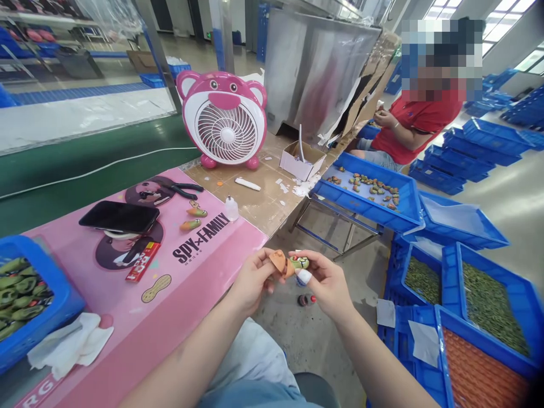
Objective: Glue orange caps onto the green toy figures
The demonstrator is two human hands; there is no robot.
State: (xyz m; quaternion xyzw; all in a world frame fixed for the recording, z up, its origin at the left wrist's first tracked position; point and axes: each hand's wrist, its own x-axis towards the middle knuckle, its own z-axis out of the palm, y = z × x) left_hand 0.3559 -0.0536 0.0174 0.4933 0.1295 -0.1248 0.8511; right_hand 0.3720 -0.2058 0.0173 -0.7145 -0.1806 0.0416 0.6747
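Right over the edge of the pink Spy x Family mat [144, 317], a hollow orange plastic shell [277, 260] is pinched by the left hand [254, 277], and a tiny glossy green figure [300, 262] is clamped in the right hand [327, 283], with both hands held close and the two pieces touching. Lumpy green peanut-shaped bits [21, 294] are piled in a blue plastic crate [55, 277] off to the left. A cardboard-topped bench [255, 204], a concrete floor [306, 340] and a pink bear fan [223, 119] are seen around, and a co-worker in a red shirt [408, 130] is seated further off.
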